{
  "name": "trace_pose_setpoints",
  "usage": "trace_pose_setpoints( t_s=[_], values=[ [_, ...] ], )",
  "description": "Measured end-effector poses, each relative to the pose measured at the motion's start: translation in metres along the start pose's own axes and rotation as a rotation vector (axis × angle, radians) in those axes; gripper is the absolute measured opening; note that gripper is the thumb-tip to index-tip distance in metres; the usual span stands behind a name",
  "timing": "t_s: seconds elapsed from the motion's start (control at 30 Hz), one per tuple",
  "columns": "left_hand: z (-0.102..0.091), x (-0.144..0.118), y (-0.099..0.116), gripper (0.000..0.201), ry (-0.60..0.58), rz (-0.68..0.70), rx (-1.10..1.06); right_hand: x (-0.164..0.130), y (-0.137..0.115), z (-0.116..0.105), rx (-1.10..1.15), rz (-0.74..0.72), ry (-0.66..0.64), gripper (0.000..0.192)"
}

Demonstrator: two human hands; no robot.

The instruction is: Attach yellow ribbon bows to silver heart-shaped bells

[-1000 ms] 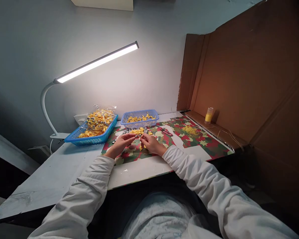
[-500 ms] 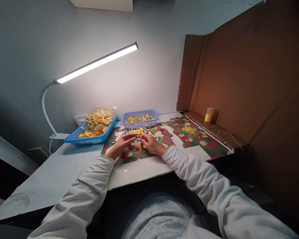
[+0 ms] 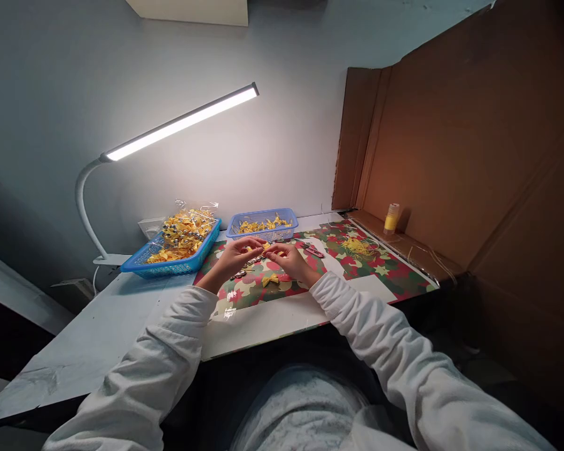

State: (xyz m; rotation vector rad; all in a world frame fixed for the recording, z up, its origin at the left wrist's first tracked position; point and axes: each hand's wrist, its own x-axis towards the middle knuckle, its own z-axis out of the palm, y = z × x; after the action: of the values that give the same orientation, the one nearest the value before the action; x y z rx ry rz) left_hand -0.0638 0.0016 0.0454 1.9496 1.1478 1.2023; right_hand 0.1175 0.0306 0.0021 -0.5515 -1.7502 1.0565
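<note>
Head view. Both hands meet over the patterned mat [image 3: 357, 263] at the middle of the desk [image 3: 98, 332]. Left hand [image 3: 234, 258] and right hand [image 3: 289, 260] face each other, fingertips pinched toward a small yellow piece with dark beads [image 3: 258, 254] held between them; the grasp looks like a two-handed pinch, though the piece is too small to say which hand carries it. Its long axis appears to run left-right, across the gap between the hands.

A loose yellow bow [image 3: 270, 280] lies on the mat just on the near side of the hands, about midway, slightly closer to the right hand. Beyond the hands: small blue basket [image 3: 263, 220] of yellow pieces, straight ahead. Larger blue tray [image 3: 169, 266] with a clear bag of yellow pieces [image 3: 188, 227] sits off to the left, nearer the left hand. Red snips [image 3: 314, 251] lie just right of the right hand. Yellow bottle [image 3: 391, 219] stands well apart at the cardboard screen [image 3: 474, 138]. Desk lamp [image 3: 178, 122] lit overhead.

Writing: none legible; bottle label too small to read.
</note>
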Motion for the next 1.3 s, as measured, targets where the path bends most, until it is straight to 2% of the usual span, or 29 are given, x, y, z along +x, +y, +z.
trace_pose_setpoints(
  t_s=[0.1, 0.17, 0.3, 0.4, 0.6, 0.87, 1.0, 1.1, 1.2, 1.3],
  values=[
    [0.002, 0.001, 0.002, 0.04, 0.003, 0.018, 0.043, 0.001, -0.012, -0.006, 0.045, 0.014, -0.039, 0.026],
    [0.003, -0.003, -0.004, 0.044, -0.022, -0.02, 0.148, 0.004, -0.02, -0.012, 0.102, 0.008, -0.007, 0.027],
    [0.01, -0.015, -0.024, 0.037, -0.23, -0.075, 0.487, 0.012, -0.04, -0.028, 0.215, 0.005, 0.121, 0.031],
    [0.017, -0.02, -0.034, 0.033, -0.295, -0.083, 0.559, 0.018, -0.06, -0.042, 0.238, -0.007, 0.181, 0.033],
    [0.023, -0.019, -0.035, 0.037, -0.258, -0.17, 0.46, 0.022, -0.103, -0.064, 0.305, -0.127, 0.219, 0.032],
    [0.023, -0.022, -0.035, 0.038, -0.135, -0.241, 0.078, 0.024, -0.136, -0.084, 0.188, -0.26, 0.288, 0.03],
    [0.024, -0.023, -0.033, 0.045, -0.109, -0.296, -0.119, 0.026, -0.136, -0.082, 0.123, -0.28, 0.286, 0.038],
    [0.025, -0.024, -0.031, 0.046, -0.085, -0.318, -0.157, 0.025, -0.124, -0.073, 0.103, -0.24, 0.243, 0.043],
    [0.026, -0.026, -0.03, 0.046, -0.081, -0.327, -0.132, 0.022, -0.098, -0.06, 0.095, -0.173, 0.199, 0.044],
    [0.027, -0.028, -0.028, 0.045, -0.066, -0.318, -0.123, 0.019, -0.06, -0.044, 0.015, -0.046, 0.124, 0.04]
  ],
)
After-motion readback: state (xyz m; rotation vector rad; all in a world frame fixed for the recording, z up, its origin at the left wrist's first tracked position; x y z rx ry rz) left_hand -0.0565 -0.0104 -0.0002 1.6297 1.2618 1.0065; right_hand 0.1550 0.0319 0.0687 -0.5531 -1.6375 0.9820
